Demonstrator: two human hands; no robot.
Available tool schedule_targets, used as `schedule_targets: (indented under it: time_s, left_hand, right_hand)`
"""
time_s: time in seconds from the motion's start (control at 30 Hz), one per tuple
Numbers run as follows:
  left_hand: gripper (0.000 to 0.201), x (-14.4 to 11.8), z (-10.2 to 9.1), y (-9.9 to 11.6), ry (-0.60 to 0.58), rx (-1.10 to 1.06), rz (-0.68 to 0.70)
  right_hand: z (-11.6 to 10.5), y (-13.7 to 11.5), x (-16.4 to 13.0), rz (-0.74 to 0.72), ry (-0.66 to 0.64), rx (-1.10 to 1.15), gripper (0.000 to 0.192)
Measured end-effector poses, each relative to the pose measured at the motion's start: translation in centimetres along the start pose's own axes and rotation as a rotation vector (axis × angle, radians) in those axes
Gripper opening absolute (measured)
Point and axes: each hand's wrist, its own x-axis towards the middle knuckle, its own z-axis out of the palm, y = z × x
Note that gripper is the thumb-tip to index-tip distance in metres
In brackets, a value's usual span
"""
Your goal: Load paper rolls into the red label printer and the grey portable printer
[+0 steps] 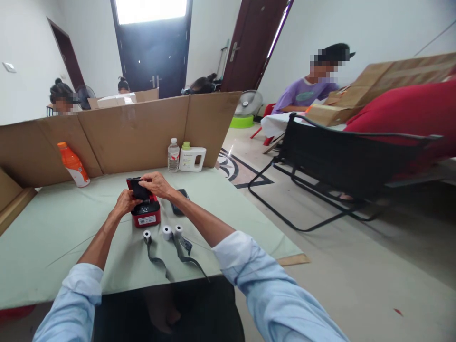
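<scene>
A small red and black printer stands on the pale green table in front of me. Its black lid is raised. My left hand rests against the printer's left side at the lid. My right hand grips the top of the lid from the right. Three small paper rolls lie just in front of the printer, two with dark strips trailing toward me. A dark phone-like object lies right of the printer.
An orange bottle, a clear water bottle and a white jug stand along a cardboard screen. A black folding chair stands to the right. Other people sit behind the screen and at the far right.
</scene>
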Motion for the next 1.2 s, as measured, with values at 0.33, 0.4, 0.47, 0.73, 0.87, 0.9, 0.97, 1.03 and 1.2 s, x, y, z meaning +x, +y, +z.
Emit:
schedule_targets:
  time_s: [0.33,0.4,0.47,0.73,0.87,0.9,0.97,1.03,1.2]
  left_hand:
    - [0.024,-0.4,-0.1,0.7,0.004,-0.158,0.124]
    - [0.027,-0.6,-0.3,0.7,0.029,-0.273,0.154]
    - [0.031,-1.0,-0.8,0.6,0.064,-0.394,0.169]
    - [0.050,-5.8,-5.3,-2.0,0.235,-0.591,0.015]
    - [0.046,-8.8,-6.2,-3.8,0.242,-0.541,-0.047]
    - [0.044,-9.5,-6.1,-4.2,0.229,-0.538,-0.062]
    - [0.040,-10.5,-5.8,-5.2,0.216,-0.527,-0.086]
    - [0.036,-11.3,-5.4,-6.0,0.228,-0.499,-0.098]
    - [0.029,-12.6,-4.7,-6.5,0.252,-0.356,-0.098]
  right_hand:
    - [-1.0,-3.6,-0.6,-0.065,0.018,0.145,0.026]
    - [-1.2,-4.5,-1.0,-0.086,0.030,0.174,0.025]
    - [-1.4,-5.5,-1.6,-0.116,0.053,0.196,0.024]
    - [0.7,-8.1,-5.1,-0.201,-0.048,0.217,0.016]
    - [3.7,-7.6,-7.1,-0.265,-0.141,0.111,0.014]
    - [4.5,-7.4,-7.6,-0.277,-0.173,0.063,0.015]
    - [5.8,-7.1,-8.5,-0.303,-0.246,-0.036,0.017]
    - [7.0,-6.8,-9.4,-0.328,-0.316,-0.110,0.018]
    - [8.7,-6.8,-12.1,-0.349,-0.404,-0.230,0.015]
